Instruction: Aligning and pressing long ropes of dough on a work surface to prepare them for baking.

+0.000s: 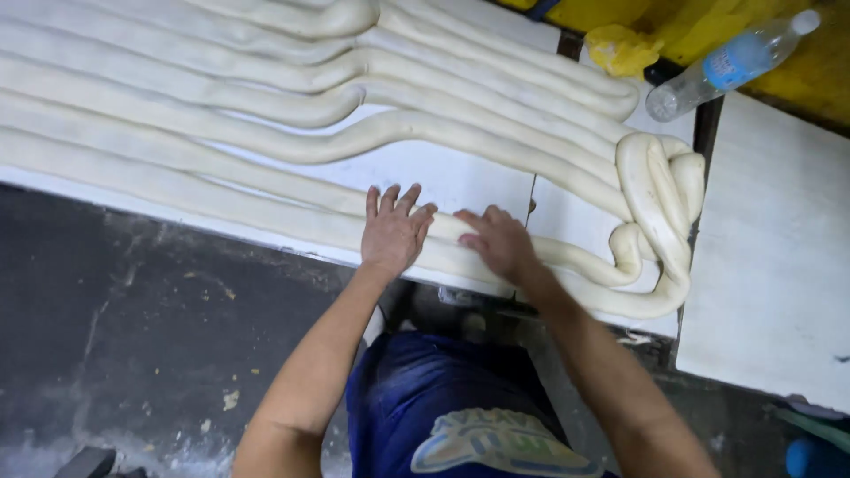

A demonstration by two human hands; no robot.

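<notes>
Several long ropes of pale dough [266, 150] lie side by side across a white table [460, 177]. My left hand [394, 232] rests flat, fingers spread, on the nearest rope close to the table's front edge. My right hand [498, 241] lies palm down on the same rope just to the right. The ropes bend back on themselves in a folded loop [660, 204] at the table's right end. Neither hand grips anything.
A clear plastic water bottle [730, 62] with a blue label lies at the upper right next to a crumpled yellow bag [620, 49]. A second white board [770, 257] stands to the right. Dark floor [133, 336] with dough scraps lies below.
</notes>
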